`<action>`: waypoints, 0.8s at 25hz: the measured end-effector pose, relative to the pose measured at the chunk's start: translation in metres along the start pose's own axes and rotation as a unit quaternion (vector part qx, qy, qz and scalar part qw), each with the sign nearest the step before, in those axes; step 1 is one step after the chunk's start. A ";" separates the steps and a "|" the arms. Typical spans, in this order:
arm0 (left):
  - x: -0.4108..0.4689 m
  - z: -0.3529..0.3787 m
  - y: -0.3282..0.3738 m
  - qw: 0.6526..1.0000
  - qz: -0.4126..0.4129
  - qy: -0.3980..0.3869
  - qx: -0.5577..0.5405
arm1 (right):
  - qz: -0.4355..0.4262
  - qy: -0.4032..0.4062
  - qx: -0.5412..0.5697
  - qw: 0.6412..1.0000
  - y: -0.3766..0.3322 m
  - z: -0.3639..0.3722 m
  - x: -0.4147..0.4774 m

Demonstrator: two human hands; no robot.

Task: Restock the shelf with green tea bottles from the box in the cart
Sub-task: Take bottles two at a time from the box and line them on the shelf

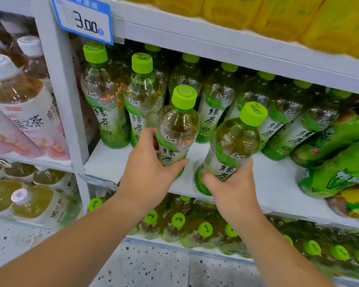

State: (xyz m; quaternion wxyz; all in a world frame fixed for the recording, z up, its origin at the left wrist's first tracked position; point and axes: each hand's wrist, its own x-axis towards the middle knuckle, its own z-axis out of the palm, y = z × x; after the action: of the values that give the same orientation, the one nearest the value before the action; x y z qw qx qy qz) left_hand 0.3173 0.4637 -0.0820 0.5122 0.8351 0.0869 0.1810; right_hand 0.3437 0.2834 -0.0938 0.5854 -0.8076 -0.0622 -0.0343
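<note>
The left hand (147,164) grasps one green tea bottle (175,131) by its lower body, and the right hand (231,183) grasps another (234,141) just beside it. Both bottles are at the shelf (267,179) front, with a row of bottles (216,100) beyond the hands.

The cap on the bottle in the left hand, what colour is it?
Bright lime green cap, head view.

Both bare forearms reach forward and up from the lower edge of the view. The left hand (148,168) curls its fingers and thumb closed around something it grips. The right hand (234,183) is likewise wrapped shut, thumb pointing left, wrist slightly bent.
</note>
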 end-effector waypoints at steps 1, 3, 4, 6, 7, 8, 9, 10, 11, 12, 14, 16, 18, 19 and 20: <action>0.000 0.000 -0.001 1.000 -0.007 -0.003 0.006 | -0.008 -0.006 0.004 1.000 0.001 0.000 0.001; -0.003 0.000 -0.011 0.999 -0.035 -0.008 0.010 | -0.007 -0.020 -0.004 1.000 0.003 -0.001 0.001; -0.008 0.001 -0.016 0.998 -0.052 -0.015 0.012 | 0.000 -0.026 -0.013 1.000 0.005 -0.003 -0.002; -0.019 0.002 -0.025 0.996 -0.079 -0.033 0.008 | 0.019 -0.043 -0.045 0.998 0.008 -0.011 -0.008; -0.023 0.002 -0.029 0.996 -0.082 -0.033 0.004 | 0.032 -0.055 -0.065 0.996 0.011 -0.015 -0.011; -0.024 0.003 -0.032 0.997 -0.079 -0.026 0.001 | 0.040 -0.065 -0.081 0.994 0.015 -0.017 -0.015; -0.022 0.003 -0.035 0.997 -0.078 -0.018 0.002 | 0.038 -0.067 -0.093 0.993 0.020 -0.019 -0.017; -0.019 0.003 -0.039 0.997 -0.083 -0.011 0.006 | 0.030 -0.064 -0.100 0.992 0.025 -0.019 -0.018; -0.016 0.003 -0.041 0.996 -0.089 -0.006 0.011 | 0.019 -0.056 -0.104 0.993 0.028 -0.018 -0.017; -0.014 0.003 -0.042 0.996 -0.092 -0.002 0.016 | 0.010 -0.048 -0.103 0.993 0.029 -0.015 -0.016; -0.012 0.003 -0.040 0.996 -0.091 0.007 0.020 | 0.008 -0.030 -0.094 0.995 0.029 -0.007 -0.009; -0.010 0.007 -0.035 0.995 -0.089 0.018 0.031 | 0.018 -0.012 -0.086 0.996 0.031 0.000 -0.001; -0.005 0.012 -0.033 0.993 -0.097 0.035 0.052 | 0.028 -0.002 -0.086 0.996 0.032 0.004 0.006; -0.002 0.013 -0.032 0.992 -0.104 0.042 0.063 | 0.029 0.000 -0.087 0.996 0.033 0.006 0.009; 0.001 0.015 -0.031 0.990 -0.110 0.047 0.074 | 0.030 0.001 -0.087 0.996 0.034 0.006 0.012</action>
State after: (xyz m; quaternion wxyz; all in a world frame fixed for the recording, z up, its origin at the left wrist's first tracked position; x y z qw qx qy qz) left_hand 0.3253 0.4660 -0.1157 0.4611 0.8467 0.2152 0.1553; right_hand 0.3599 0.2797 -0.1263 0.5140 -0.8568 -0.0337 -0.0231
